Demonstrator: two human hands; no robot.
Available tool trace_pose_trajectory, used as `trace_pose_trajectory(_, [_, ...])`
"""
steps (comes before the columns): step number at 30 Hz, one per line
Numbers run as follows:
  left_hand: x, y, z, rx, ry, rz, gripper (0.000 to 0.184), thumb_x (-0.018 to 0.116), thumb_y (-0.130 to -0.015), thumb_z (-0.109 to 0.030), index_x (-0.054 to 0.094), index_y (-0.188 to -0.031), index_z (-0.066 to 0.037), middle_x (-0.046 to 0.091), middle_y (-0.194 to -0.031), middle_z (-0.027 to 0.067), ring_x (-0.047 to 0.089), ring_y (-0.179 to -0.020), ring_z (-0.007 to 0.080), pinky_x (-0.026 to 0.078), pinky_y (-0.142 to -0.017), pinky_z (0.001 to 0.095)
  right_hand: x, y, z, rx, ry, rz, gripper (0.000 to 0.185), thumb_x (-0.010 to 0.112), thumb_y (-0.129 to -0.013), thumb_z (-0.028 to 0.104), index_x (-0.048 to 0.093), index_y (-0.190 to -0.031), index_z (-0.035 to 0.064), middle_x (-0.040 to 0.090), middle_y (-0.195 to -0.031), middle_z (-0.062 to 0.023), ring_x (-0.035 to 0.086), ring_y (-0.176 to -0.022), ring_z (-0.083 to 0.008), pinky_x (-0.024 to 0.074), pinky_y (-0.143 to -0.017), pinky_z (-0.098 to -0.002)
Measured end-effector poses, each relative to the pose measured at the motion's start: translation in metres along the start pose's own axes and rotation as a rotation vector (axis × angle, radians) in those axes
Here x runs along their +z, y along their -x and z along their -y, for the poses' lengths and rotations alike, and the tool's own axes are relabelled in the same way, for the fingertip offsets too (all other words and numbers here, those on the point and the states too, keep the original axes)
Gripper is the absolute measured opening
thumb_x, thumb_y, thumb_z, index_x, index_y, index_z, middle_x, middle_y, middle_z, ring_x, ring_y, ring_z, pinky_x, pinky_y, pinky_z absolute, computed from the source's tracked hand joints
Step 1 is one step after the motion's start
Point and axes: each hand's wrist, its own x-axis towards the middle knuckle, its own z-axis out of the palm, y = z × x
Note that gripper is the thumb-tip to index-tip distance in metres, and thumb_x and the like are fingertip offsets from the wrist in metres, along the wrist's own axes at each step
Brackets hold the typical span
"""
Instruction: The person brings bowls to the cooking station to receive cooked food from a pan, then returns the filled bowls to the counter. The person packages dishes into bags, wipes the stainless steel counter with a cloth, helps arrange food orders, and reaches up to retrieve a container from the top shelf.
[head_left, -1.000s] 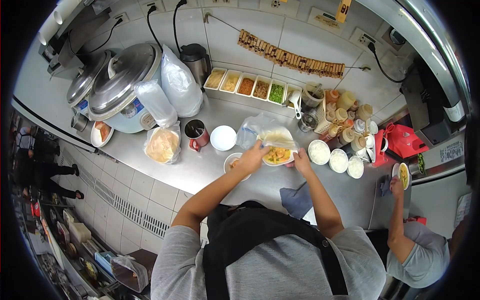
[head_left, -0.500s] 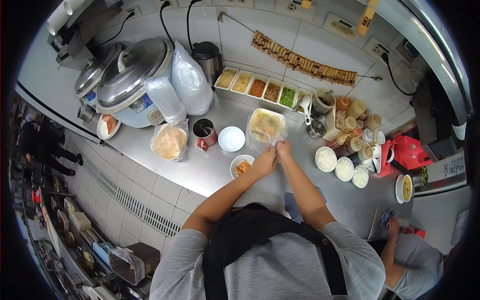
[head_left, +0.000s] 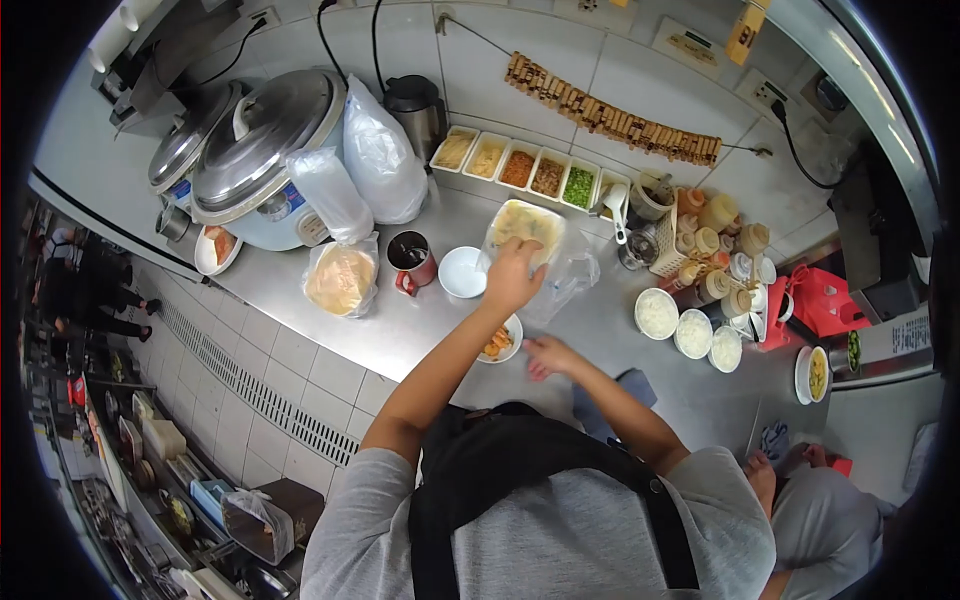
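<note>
A container of yellowish food [head_left: 530, 222] sits on the steel counter, partly inside a clear plastic bag [head_left: 570, 280] that spreads loosely to its right. My left hand [head_left: 516, 272] is over the near side of the container and bag; its fingers point down and what they grip, if anything, is hidden. Just right of a bowl of orange food [head_left: 503, 343] is my right hand [head_left: 550, 357], fingers apart, holding nothing. My left forearm partly covers that bowl. An empty white bowl [head_left: 461, 273] stands left of my left hand.
Behind stands a row of topping trays [head_left: 518, 168]. To the right are bowls of white food [head_left: 656, 313] and sauce bottles [head_left: 712, 285]. At left are a red mug [head_left: 411, 262], a bagged stack [head_left: 341, 280] and large cookers [head_left: 265, 150]. A co-worker [head_left: 825, 520] is at lower right.
My hands have separated: the left moved up onto the container, the right moved down and opened, releasing the bag. The bag's mouth now lies spread to the right.
</note>
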Motion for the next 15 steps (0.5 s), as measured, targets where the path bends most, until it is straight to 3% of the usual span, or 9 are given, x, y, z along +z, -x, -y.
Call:
trace_pose_trajectory(1, [0.008,-0.004,-0.008,0.066,-0.096,0.073,0.038,0.067,-0.066,-0.017,0.05,-0.099,-0.008,0.047,-0.095,0.0125,0.048,-0.092,0.0297,0.044,-0.073,0.0368,0.017,-0.001,0.0,-0.044,-0.094,-0.048,0.041,0.041,-0.089,0.034,0.04,-0.102,-0.005,0.056,-0.074,-0.0188,0.059,-0.054,-0.0258,0.0511,-0.047,-0.0353])
trace_pose_trajectory(3, [0.028,-0.009,-0.021,0.072,-0.221,0.155,0.044,0.068,-0.065,-0.018,0.046,-0.101,-0.007,0.046,-0.096,0.0122,0.047,-0.093,0.0294,0.044,-0.074,0.0372,0.04,-0.003,-0.002,-0.09,-0.194,-0.106,0.037,0.039,-0.09,0.029,0.04,-0.104,-0.005,0.055,-0.073,-0.0187,0.06,-0.054,-0.0252,0.051,-0.047,-0.0342])
trace_pose_trajectory(5, [0.036,-0.014,-0.029,0.085,-0.353,0.231,0.049,0.069,-0.063,-0.02,0.043,-0.102,-0.007,0.045,-0.097,0.0119,0.046,-0.095,0.0291,0.044,-0.075,0.0377,0.047,-0.005,-0.004,-0.317,-0.062,-0.223,0.027,0.034,-0.089,0.016,0.039,-0.105,-0.0057,0.056,-0.072,-0.0186,0.059,-0.052,-0.0233,0.0509,-0.045,-0.0327])
trace_pose_trajectory(7, [0.041,-0.015,-0.036,0.069,-0.434,0.288,0.056,0.07,-0.061,-0.019,0.037,-0.103,-0.004,0.043,-0.098,0.0135,0.045,-0.094,0.0293,0.045,-0.076,0.0389,0.04,0.001,0.001,-0.315,-0.005,-0.267,0.027,0.034,-0.088,0.012,0.039,-0.103,-0.0096,0.056,-0.069,-0.0186,0.06,-0.05,-0.0229,0.0511,-0.044,-0.0317])
trace_pose_trajectory(8, [0.043,-0.014,-0.037,0.077,-0.431,0.294,0.056,0.07,-0.061,-0.019,0.037,-0.103,-0.004,0.043,-0.098,0.0135,0.045,-0.094,0.0293,0.045,-0.076,0.0389,0.038,0.005,0.002,-0.307,0.06,-0.3,0.027,0.034,-0.086,0.009,0.038,-0.1,-0.0134,0.057,-0.067,-0.0187,0.06,-0.049,-0.0225,0.0513,-0.043,-0.0307])
trace_pose_trajectory(10, [0.043,-0.015,-0.033,-0.023,-0.437,0.296,0.05,0.066,-0.061,-0.014,0.037,-0.1,-0.004,0.043,-0.096,0.015,0.047,-0.093,0.0302,0.046,-0.074,0.0387,0.025,0.013,0.0,-0.287,0.061,-0.31,0.027,0.035,-0.086,0.008,0.04,-0.099,-0.0142,0.057,-0.066,-0.0198,0.06,-0.049,-0.0232,0.051,-0.043,-0.0315])
trace_pose_trajectory(15, [0.038,-0.016,-0.016,-0.03,-0.297,0.312,0.041,0.06,-0.064,-0.008,0.037,-0.098,-0.003,0.048,-0.092,0.0183,0.054,-0.084,0.0344,0.048,-0.069,0.0396,-0.023,0.052,-0.007,-0.204,0.114,-0.333,0.026,0.036,-0.084,0.007,0.043,-0.093,-0.0156,0.057,-0.064,-0.0212,0.06,-0.048,-0.0251,0.0504,-0.041,-0.0331])
